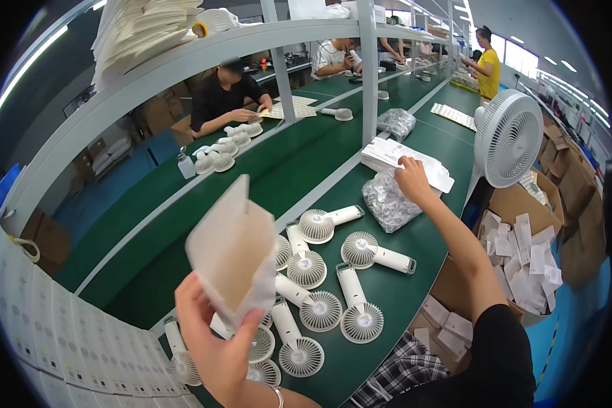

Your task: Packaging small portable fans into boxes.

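Observation:
My left hand (217,347) is closed around a small white cardboard box (234,255), raised above the bench with its top flap up and its brownish inside showing. My right hand (413,179) is stretched forward, its bent fingers pinching at a stack of white folded leaflets (421,163). Just below that hand lies a clear plastic bag of small packed parts (387,199). Between my arms, several white handheld fans (362,321) with round ribbed heads lie on the green bench, some partly hidden behind my left hand.
White boxes (68,326) stand in rows at the left. A larger white fan (510,139) is at the right edge, above cartons of white boxes (523,265). A metal shelf frame (367,81) rises ahead. Across the green belt, a person in black (224,95) works beside more fans.

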Demonstrator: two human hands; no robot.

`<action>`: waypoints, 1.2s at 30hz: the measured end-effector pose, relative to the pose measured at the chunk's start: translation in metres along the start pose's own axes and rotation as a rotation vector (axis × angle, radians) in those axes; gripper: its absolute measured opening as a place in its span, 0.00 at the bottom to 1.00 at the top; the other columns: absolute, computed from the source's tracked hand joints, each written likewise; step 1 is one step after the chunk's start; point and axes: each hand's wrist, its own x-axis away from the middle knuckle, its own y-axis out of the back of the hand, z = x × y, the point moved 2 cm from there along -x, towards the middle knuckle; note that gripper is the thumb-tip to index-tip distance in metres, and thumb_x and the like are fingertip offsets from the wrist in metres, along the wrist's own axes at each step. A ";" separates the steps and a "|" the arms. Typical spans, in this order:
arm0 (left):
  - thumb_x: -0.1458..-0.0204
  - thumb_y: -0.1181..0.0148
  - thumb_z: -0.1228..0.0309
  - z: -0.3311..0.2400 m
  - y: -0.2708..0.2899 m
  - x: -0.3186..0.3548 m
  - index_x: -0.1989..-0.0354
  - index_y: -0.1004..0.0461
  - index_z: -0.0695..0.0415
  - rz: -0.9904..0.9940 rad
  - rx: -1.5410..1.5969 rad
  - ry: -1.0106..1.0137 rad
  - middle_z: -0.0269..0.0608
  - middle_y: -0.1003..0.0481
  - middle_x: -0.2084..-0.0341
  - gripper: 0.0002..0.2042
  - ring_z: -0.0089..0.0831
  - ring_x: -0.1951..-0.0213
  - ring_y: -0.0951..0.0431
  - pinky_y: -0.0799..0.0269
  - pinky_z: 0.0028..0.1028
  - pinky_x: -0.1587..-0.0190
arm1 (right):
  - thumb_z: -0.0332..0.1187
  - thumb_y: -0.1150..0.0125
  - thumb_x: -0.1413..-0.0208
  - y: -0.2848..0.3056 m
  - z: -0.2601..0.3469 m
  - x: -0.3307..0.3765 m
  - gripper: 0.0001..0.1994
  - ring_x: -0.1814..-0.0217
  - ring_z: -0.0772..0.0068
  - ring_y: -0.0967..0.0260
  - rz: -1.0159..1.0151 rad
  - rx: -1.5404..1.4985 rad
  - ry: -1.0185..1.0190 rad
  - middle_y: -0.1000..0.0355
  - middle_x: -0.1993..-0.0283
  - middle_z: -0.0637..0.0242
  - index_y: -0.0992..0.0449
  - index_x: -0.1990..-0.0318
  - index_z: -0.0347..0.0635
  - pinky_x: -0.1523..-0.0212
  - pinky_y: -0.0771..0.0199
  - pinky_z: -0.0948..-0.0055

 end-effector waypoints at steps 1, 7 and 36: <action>0.70 0.30 0.81 0.002 0.000 0.000 0.51 0.34 0.61 0.032 -0.004 -0.066 0.43 0.33 0.50 0.31 0.36 0.53 0.28 0.33 0.31 0.51 | 0.28 0.39 0.58 0.017 0.013 -0.003 0.03 0.55 0.59 0.33 -0.005 -0.010 0.000 0.31 0.61 0.58 0.24 0.75 0.38 0.56 0.35 0.61; 0.73 0.28 0.81 0.007 -0.014 -0.008 0.55 0.33 0.59 0.182 -0.231 -0.234 0.45 0.33 0.50 0.30 0.38 0.54 0.28 0.32 0.32 0.54 | 0.26 0.43 0.45 0.167 0.087 -0.018 0.05 0.56 0.68 0.33 -0.271 -1.336 -0.488 0.30 0.63 0.63 0.26 0.63 0.34 0.52 0.35 0.70; 0.68 0.27 0.80 0.019 -0.005 -0.013 0.58 0.35 0.59 0.006 -0.271 -0.342 0.40 0.31 0.62 0.27 0.33 0.56 0.27 0.33 0.29 0.52 | 0.36 0.27 0.58 0.103 0.165 -0.069 0.37 0.51 0.65 0.30 -0.029 -1.452 -0.481 0.33 0.50 0.58 0.44 0.42 0.42 0.47 0.29 0.66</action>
